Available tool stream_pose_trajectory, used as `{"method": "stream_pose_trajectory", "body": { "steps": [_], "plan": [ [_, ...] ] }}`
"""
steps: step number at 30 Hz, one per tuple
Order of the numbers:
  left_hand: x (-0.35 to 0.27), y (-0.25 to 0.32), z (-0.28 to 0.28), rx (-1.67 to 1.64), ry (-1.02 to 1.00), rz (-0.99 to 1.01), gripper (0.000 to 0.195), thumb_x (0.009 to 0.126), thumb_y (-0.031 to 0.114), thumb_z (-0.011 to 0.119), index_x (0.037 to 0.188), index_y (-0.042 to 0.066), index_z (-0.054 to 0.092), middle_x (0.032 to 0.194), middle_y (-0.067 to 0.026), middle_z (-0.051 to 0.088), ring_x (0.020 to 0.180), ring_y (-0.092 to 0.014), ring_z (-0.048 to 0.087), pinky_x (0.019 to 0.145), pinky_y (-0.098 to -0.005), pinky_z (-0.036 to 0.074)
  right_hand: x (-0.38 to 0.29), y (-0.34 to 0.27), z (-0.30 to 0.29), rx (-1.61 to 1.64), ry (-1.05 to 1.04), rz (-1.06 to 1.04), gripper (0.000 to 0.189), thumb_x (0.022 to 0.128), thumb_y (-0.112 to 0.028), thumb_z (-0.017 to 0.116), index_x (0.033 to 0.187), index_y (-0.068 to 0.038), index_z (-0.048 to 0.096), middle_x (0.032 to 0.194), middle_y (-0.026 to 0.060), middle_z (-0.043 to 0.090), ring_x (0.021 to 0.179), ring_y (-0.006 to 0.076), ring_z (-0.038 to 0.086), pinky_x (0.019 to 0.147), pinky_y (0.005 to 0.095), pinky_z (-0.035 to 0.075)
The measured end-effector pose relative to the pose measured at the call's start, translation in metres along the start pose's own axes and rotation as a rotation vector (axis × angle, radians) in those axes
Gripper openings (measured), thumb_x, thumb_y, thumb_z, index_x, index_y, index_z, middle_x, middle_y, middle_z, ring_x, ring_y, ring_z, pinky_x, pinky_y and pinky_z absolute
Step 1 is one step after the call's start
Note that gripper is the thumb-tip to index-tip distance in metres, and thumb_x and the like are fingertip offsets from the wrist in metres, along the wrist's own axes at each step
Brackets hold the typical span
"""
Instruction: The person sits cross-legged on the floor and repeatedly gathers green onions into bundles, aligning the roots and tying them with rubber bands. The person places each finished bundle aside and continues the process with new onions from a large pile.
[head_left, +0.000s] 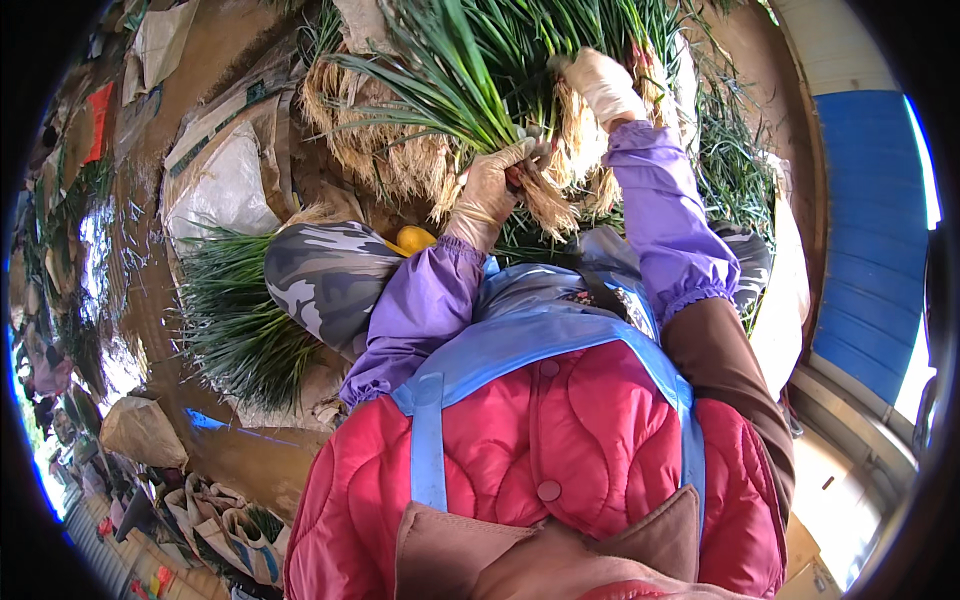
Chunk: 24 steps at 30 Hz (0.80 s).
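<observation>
In a pale glove, my left hand (487, 187) is closed around a bunch of long green leafy plants (471, 90) with pale stringy roots pointing down towards me. To its right my right hand (600, 86), gloved too, lies on the pile of rooted green plants (517, 37); its fingertips are lost among the leaves, so its grip is unclear. Pale roots (574, 142) hang just below that hand. Further left in the pile is a thick mass of tan roots (375, 142). The plants look like green onions or garlic greens.
Another bundle of greens (240, 315) lies beside my left knee. A yellow object (415, 239) sits between my knees. White plastic sacking (225, 187) lies at the left, loose leaves (731, 150) at the right, and a blue wall panel (862, 240) stands beyond. Filled sacks (225, 525) stand at the lower left.
</observation>
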<state>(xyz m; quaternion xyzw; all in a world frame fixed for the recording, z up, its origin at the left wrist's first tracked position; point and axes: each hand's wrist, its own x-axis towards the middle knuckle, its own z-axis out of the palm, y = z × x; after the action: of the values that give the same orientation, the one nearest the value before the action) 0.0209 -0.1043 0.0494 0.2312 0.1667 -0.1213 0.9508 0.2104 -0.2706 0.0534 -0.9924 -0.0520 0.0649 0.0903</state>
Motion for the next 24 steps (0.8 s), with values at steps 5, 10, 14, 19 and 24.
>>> {"method": "stream_pose_trajectory", "body": {
  "steps": [5,10,14,19,24],
  "plan": [
    [0.014,0.002,-0.008,0.171,0.091,-0.008,0.017,0.085,0.011,0.069,0.096,-0.001,0.065,0.095,-0.0124,0.07,0.093,-0.024,0.068,0.085,-0.0397,0.056,-0.047,-0.008,0.017,0.409,-0.087,-0.009,0.05,0.091,-0.029,0.059,0.132,-0.003,0.045,0.116,0.0151,0.06,0.105,0.0254,0.059,0.09,0.0365,0.047],
    [0.016,-0.002,-0.005,0.415,0.076,-0.114,0.02,0.084,0.024,0.071,0.095,0.007,0.071,0.078,-0.0042,0.069,0.055,-0.011,0.055,0.053,-0.0254,0.044,-0.109,0.0,0.043,0.515,-0.285,-0.056,0.038,0.093,-0.018,0.058,0.129,-0.007,0.054,0.127,0.0032,0.057,0.115,0.0176,0.05,0.096,0.0298,0.04],
    [0.014,-0.005,-0.001,0.27,0.059,-0.071,0.023,0.085,0.022,0.07,0.102,0.006,0.069,0.078,-0.0046,0.07,0.052,-0.008,0.055,0.046,-0.0259,0.043,-0.087,0.018,0.06,1.495,-0.146,-0.141,0.035,0.094,-0.03,0.057,0.122,-0.008,0.061,0.111,0.0043,0.064,0.1,0.0133,0.054,0.085,0.0318,0.043],
    [0.02,-0.011,-0.01,0.611,0.169,-0.227,0.026,0.084,0.023,0.071,0.098,0.002,0.069,0.069,-0.0022,0.064,0.053,-0.01,0.057,0.045,-0.0249,0.041,-0.064,-0.001,0.048,1.486,-0.365,0.252,0.044,0.086,-0.037,0.069,0.119,-0.009,0.063,0.112,0.0063,0.066,0.099,0.0196,0.06,0.087,0.0373,0.045],
    [0.022,-0.012,-0.014,0.303,-0.013,0.023,0.015,0.085,0.019,0.07,0.088,0.005,0.066,0.073,-0.0033,0.067,0.058,-0.015,0.063,0.052,-0.0238,0.048,-0.103,-0.037,0.016,0.352,-0.052,-0.104,0.052,0.086,-0.046,0.066,0.121,-0.008,0.062,0.088,0.011,0.07,0.084,0.0197,0.067,0.078,0.0337,0.051]
  ]
}}
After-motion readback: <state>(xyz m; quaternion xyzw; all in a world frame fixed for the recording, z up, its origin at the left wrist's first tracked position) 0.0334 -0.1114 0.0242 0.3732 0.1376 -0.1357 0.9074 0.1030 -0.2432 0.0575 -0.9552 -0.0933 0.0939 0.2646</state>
